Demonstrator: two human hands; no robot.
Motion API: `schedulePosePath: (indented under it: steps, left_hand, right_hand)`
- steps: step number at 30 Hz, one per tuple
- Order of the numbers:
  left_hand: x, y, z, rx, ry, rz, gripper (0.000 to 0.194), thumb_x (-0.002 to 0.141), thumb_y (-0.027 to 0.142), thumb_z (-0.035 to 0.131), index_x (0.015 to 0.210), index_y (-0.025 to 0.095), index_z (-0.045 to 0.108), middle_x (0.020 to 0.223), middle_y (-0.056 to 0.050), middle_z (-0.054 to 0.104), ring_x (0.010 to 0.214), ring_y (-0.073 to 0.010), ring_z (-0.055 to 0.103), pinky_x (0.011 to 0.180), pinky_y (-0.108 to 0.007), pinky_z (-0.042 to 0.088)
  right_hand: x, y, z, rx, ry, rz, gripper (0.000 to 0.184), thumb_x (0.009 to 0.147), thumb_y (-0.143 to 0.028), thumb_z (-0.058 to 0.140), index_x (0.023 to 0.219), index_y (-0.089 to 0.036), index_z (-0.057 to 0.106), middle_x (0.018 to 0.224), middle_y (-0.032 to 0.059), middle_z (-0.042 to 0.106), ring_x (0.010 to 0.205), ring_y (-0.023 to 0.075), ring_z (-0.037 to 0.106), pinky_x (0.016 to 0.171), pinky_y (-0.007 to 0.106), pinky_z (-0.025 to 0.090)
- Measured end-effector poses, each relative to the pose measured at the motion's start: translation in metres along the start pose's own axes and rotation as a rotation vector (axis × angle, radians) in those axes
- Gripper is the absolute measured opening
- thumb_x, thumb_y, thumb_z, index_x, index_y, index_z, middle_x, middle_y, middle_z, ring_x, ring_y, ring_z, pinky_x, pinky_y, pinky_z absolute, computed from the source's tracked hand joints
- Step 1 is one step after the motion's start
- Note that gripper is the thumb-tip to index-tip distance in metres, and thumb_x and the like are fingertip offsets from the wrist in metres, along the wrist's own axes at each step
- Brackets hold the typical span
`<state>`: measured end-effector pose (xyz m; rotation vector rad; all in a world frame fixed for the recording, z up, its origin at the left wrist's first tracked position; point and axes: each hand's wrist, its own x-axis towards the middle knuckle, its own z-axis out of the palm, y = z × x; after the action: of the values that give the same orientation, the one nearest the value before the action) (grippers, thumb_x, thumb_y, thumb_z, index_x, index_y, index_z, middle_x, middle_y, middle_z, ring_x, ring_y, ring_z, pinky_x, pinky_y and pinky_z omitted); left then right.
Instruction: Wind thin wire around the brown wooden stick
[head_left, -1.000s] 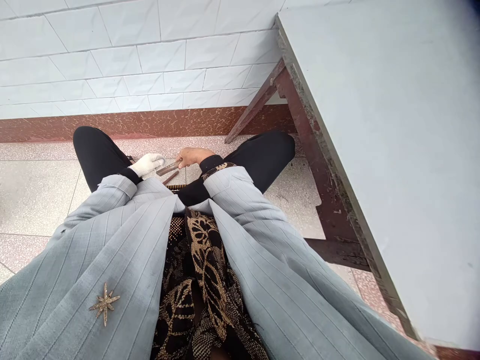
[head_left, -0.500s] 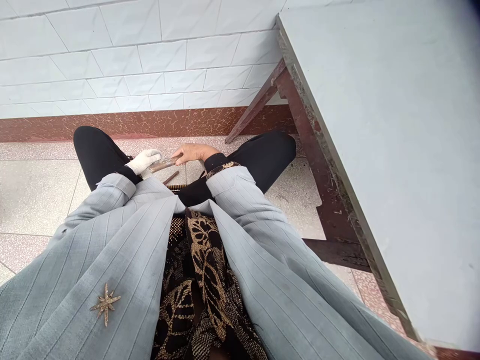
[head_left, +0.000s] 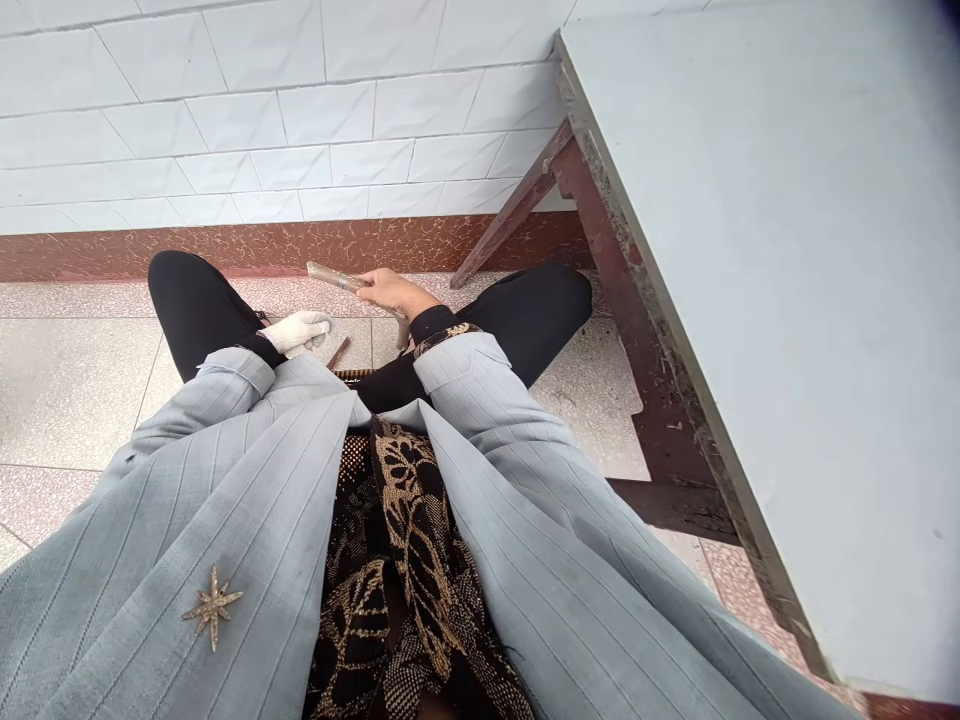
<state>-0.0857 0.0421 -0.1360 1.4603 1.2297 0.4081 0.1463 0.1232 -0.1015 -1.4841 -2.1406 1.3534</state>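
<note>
Beside a tiled wall (head_left: pixel 232 120), the right hand (head_left: pixel 384 290) grips a rod (head_left: pixel 330 275), likely stiff, light, best held mid-length; the gloved left hand (head_left: pixel 298 328) is curled, contents unclear.

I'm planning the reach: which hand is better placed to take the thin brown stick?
Probably the left hand: it lies nearer the stick, while the right hand grips a tool. Whether the left pinches something small is unclear.
</note>
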Motion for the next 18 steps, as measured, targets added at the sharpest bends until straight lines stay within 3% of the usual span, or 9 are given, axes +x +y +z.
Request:
schedulePosePath:
  steps: [6,10,13,18]
  left_hand:
    - [-0.001,0.007,-0.001,0.345,0.124,0.06,0.018,0.093,0.024,0.055,0.091,0.016,0.071,0.061,0.002,0.055,0.055,-0.0109,0.045,0.061,-0.026,0.038]
    - [0.005,-0.001,-0.001,0.529,0.105,0.139,0.021,0.091,0.023,0.055,0.087,0.017,0.074,0.067,0.001,0.059,0.063,-0.013,0.051,0.07,-0.028,0.041]
    - [0.009,-0.006,-0.001,0.571,0.119,0.182,0.021,0.091,0.026,0.056,0.089,0.018,0.075,0.074,0.0,0.064,0.07,-0.0141,0.054,0.075,-0.028,0.042]
    - [0.008,-0.005,-0.004,0.542,0.206,0.155,0.023,0.093,0.028,0.057,0.1,0.017,0.076,0.086,-0.002,0.071,0.082,-0.0165,0.061,0.082,-0.028,0.045]
  right_hand:
    - [0.004,0.0,0.005,-0.481,-0.058,0.025,0.036,0.1,-0.025,0.063,0.131,-0.009,0.073,0.125,0.0171,0.073,0.103,0.0246,0.065,0.078,0.029,0.042]
    - [0.006,-0.003,0.014,-0.641,-0.163,0.037,0.041,0.103,-0.032,0.061,0.133,-0.007,0.073,0.132,0.0229,0.07,0.112,0.0294,0.066,0.08,0.031,0.042]
    - [0.004,-0.004,0.019,-0.682,-0.243,0.023,0.039,0.102,-0.032,0.062,0.131,-0.01,0.076,0.123,0.0212,0.075,0.106,0.0276,0.069,0.078,0.032,0.042]
    - [0.002,0.002,0.017,-0.584,-0.384,-0.009,0.036,0.095,-0.028,0.071,0.129,-0.019,0.079,0.099,0.0104,0.078,0.08,0.0186,0.068,0.071,0.029,0.042]
